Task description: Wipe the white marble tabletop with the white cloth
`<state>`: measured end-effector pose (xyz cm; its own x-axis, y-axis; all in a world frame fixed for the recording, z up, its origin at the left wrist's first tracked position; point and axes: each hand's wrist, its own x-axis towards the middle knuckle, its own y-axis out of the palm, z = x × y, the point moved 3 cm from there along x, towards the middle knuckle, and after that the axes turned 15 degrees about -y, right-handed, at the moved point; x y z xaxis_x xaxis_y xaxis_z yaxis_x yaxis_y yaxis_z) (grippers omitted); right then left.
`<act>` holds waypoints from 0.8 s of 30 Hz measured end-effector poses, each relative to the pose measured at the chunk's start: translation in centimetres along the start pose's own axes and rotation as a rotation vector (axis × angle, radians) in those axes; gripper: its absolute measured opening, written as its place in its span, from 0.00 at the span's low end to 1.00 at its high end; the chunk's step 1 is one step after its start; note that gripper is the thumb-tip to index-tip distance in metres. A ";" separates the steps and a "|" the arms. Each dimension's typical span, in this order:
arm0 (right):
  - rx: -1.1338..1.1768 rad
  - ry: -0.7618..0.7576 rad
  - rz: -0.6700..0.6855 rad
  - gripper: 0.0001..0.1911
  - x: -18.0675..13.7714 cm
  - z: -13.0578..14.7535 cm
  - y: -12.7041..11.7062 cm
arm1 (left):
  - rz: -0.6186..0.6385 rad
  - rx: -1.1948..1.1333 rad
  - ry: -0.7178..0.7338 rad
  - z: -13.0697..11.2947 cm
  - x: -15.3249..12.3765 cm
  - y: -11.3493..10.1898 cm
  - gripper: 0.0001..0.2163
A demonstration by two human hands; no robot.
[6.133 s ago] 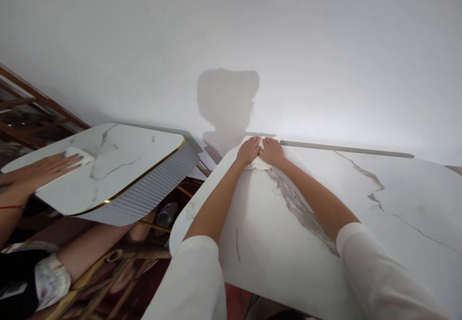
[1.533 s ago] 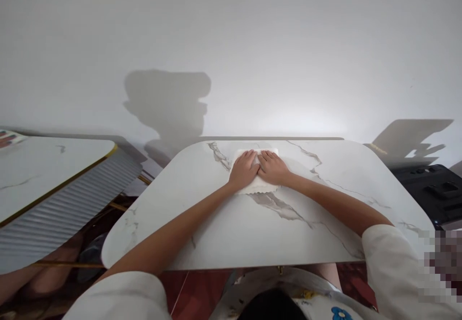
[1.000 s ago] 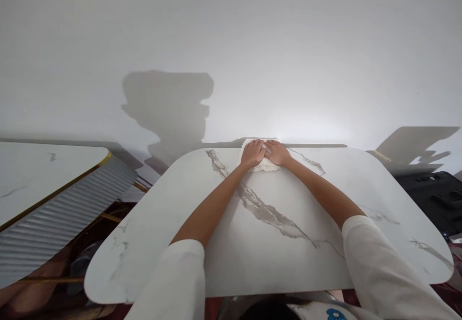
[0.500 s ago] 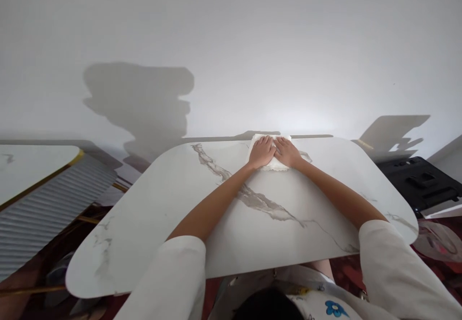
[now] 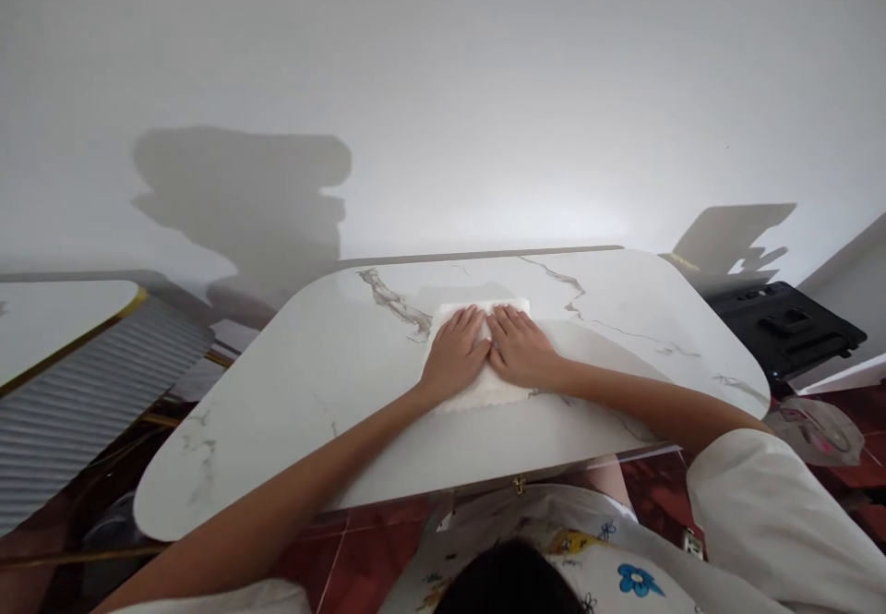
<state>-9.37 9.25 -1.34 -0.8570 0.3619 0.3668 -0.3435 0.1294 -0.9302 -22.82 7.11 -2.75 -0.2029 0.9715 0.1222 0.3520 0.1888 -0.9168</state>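
A white cloth with a wavy near edge lies flat on the white marble-patterned tabletop, around its middle. Both palms press down on it side by side. My left hand covers the cloth's left part with fingers stretched out and pointing away from me. My right hand rests on the right part, its fingers also extended and flat. The thumbs meet near the cloth's centre. Much of the cloth is hidden under the hands.
A pale wall rises behind the table, with shadows on it. At left is a second table with a gold edge and ribbed grey side. A black case and a clear plastic bag are at right. The floor is red.
Both hands have drawn the cloth from the table's far edge back toward me and somewhat left. My elbows are bent further outward. The view has shifted slightly.
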 end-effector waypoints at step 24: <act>0.062 0.247 0.123 0.29 -0.2 -2.4 -0.9 | 0.182 -0.199 -0.042 -2.8 3.2 1.3 0.24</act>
<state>-7.95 11.28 -0.66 -0.7767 0.5865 0.2296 -0.2717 0.0168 -0.9622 -20.49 10.82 -2.45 -0.1564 0.9860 -0.0572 0.5581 0.0405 -0.8288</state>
